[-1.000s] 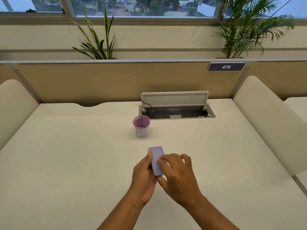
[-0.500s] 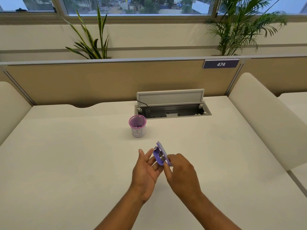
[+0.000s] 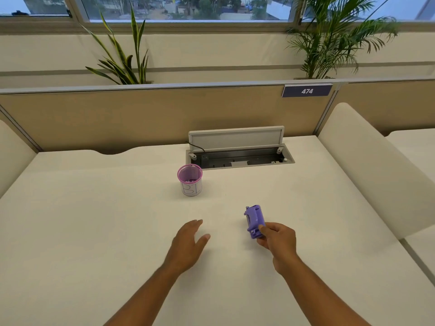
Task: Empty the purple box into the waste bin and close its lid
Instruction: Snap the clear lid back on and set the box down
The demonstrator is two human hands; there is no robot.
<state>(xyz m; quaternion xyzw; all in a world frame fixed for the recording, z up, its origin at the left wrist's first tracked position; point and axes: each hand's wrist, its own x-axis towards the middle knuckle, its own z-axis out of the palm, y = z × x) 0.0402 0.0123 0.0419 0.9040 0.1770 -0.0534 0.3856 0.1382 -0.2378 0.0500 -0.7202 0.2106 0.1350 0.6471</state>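
Note:
The small purple box (image 3: 254, 220) is in my right hand (image 3: 279, 238), pinched at its near end and lifted a little above the white desk (image 3: 94, 231). Its lid is swung open and small metal parts show along its left edge. My left hand (image 3: 188, 243) hovers flat over the desk to the left of the box, fingers apart, holding nothing. The waste bin (image 3: 190, 180), a small pink mesh cup with a white paper label, stands upright farther back, left of the box; a few dark bits lie at its bottom.
Behind the bin an open cable tray (image 3: 240, 158) is sunk into the desk, its grey flap standing up and a black cable running in. Tan partitions (image 3: 117, 118) wall the desk at the back; padded cream dividers (image 3: 367, 165) close both sides.
The box was shut and held between both hands, then its lid was opened. Now my left hand has let go and moved left, while my right hand carried the open box to the right.

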